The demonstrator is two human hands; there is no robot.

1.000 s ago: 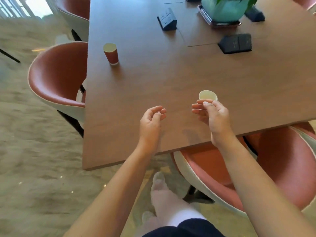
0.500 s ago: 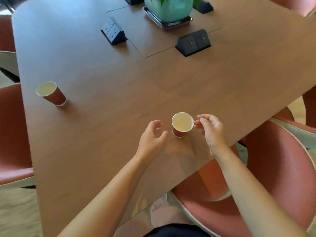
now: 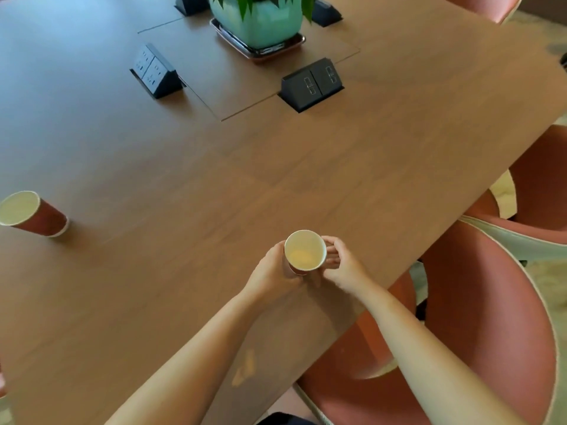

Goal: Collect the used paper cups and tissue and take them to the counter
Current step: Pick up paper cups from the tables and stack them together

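Note:
A red paper cup with a pale inside stands upright near the front edge of the brown table. My left hand wraps round its left side. My right hand holds its right side with curled fingers. Whether the cup's base touches the table is hidden by my hands. A second red paper cup stands at the table's far left, away from both hands. No tissue is in view.
A green plant pot on a dark tray sits at the back middle, with black socket boxes around it. Pink shell chairs stand close along the table's right side.
My left hand has closed in from a short gap and now grips the cup. The right hand has stayed on the cup. The view has shifted, putting the far cup at the left edge.

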